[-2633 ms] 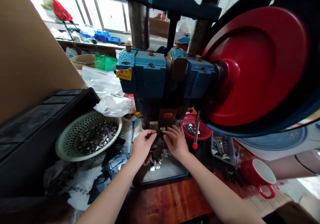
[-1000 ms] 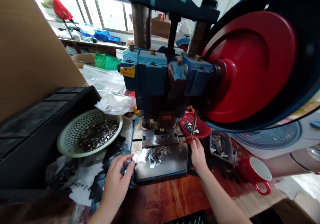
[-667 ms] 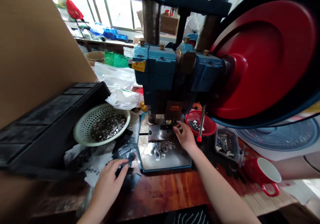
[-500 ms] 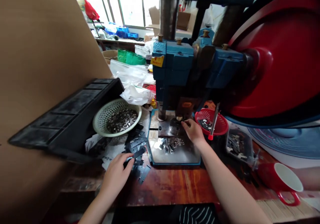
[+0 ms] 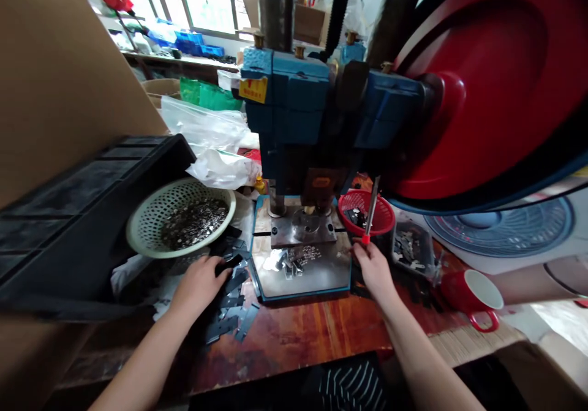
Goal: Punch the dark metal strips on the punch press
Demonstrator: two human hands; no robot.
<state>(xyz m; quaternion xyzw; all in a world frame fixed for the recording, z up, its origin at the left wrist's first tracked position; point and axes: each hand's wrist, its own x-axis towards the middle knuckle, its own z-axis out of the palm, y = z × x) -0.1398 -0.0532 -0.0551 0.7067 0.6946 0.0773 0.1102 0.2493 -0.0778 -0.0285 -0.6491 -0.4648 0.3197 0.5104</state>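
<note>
My left hand (image 5: 198,285) is closed on a dark flat metal strip (image 5: 230,263), held between thumb and fingers above a loose pile of similar strips (image 5: 235,304). My right hand (image 5: 375,271) is beside the press base with its fingers curled, just under the red tip of a metal rod (image 5: 371,215). Whether it touches that tip or pinches a small piece cannot be made out. Between the hands stands a blue press (image 5: 294,101). Its steel die block (image 5: 303,230) is bolted on the base plate (image 5: 316,277), where small bright offcuts (image 5: 291,264) lie.
A pale green basket (image 5: 142,230) with many small metal bits stands left, beside a black crate (image 5: 87,215). Right are a red basket (image 5: 388,216) with flat pieces, a clear tub (image 5: 427,258) of parts and a red mug (image 5: 459,294). A large red flywheel (image 5: 496,80) overhangs the right side.
My right hand has drawn back from the die to the right, near the red-tipped rod. My left hand has shifted slightly left, still with a strip. The whole view has turned right.
</note>
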